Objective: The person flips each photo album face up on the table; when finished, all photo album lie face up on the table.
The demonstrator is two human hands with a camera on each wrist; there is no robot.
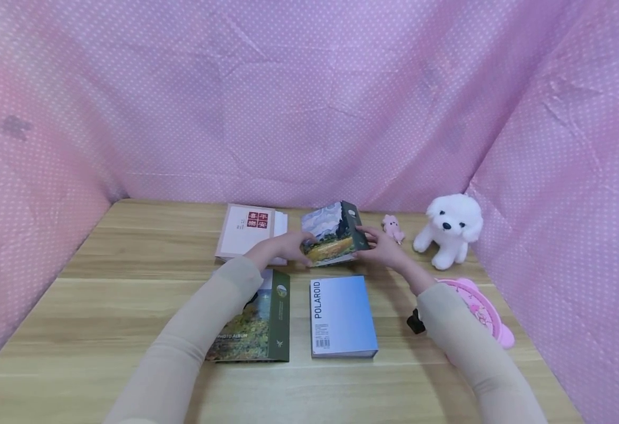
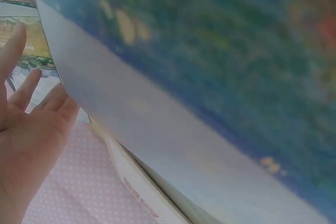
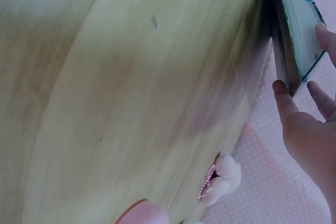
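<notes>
A small photo album with a painted landscape cover and dark green spine is tilted at the back middle of the table. My right hand grips its spine side, thumb and fingers on opposite faces in the right wrist view. At its left edge is my left hand, its extended fingers overlapping the cover. A larger photo album lies under my left forearm, and its painted cover fills much of the left wrist view. Nearer me than the tilted album lies a blue POLAROID album.
A white album with red characters lies at the back left. On the right are a small pink plush, a white plush dog and a pink round object, partly behind my right sleeve. Pink dotted cloth hangs behind the table.
</notes>
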